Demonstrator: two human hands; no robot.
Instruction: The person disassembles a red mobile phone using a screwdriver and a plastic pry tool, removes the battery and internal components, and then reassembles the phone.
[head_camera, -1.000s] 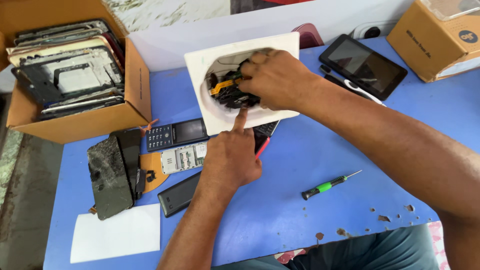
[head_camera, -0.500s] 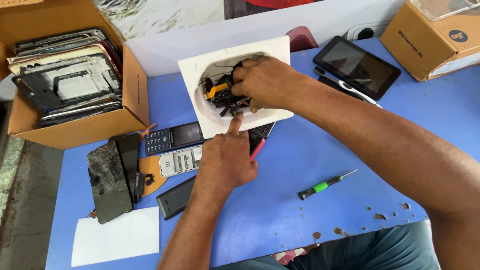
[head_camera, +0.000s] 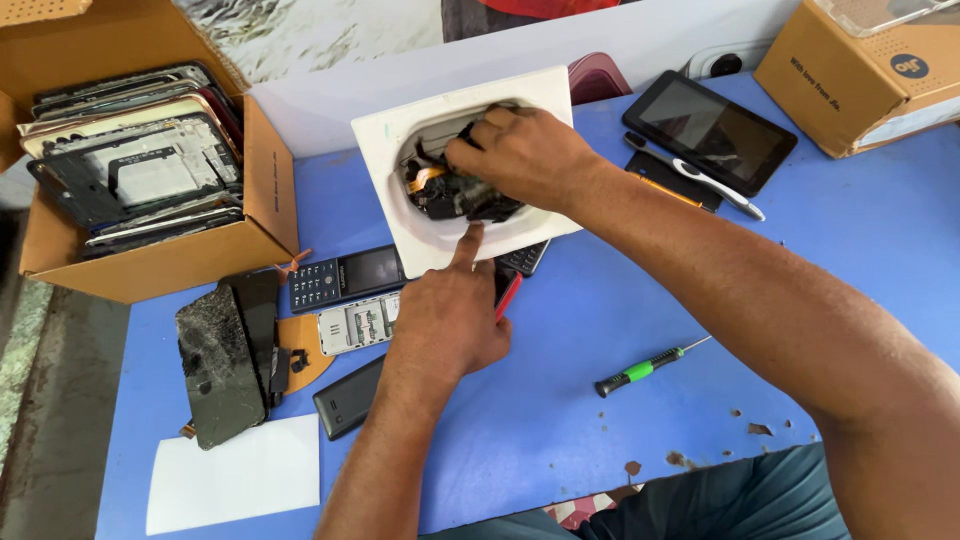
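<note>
Single head-worn view, looking steeply down, close over blue table (head_camera: 620, 300)

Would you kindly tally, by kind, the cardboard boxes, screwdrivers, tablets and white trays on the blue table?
Brown cardboard boxes: 2, one at left, one at right
Green-handled screwdriver: 1
Black tablet: 1
White square plastic tray of small parts: 1
Total: 5

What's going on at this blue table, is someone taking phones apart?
A person is picking through a white square tray of small dark phone parts. The right hand reaches into the parts, while the left hand steadies the tray's rim with its index finger. Keypad phones, a cracked screen and a green-handled screwdriver lie around on the table. A cardboard box of phone frames sits to the left.
</note>
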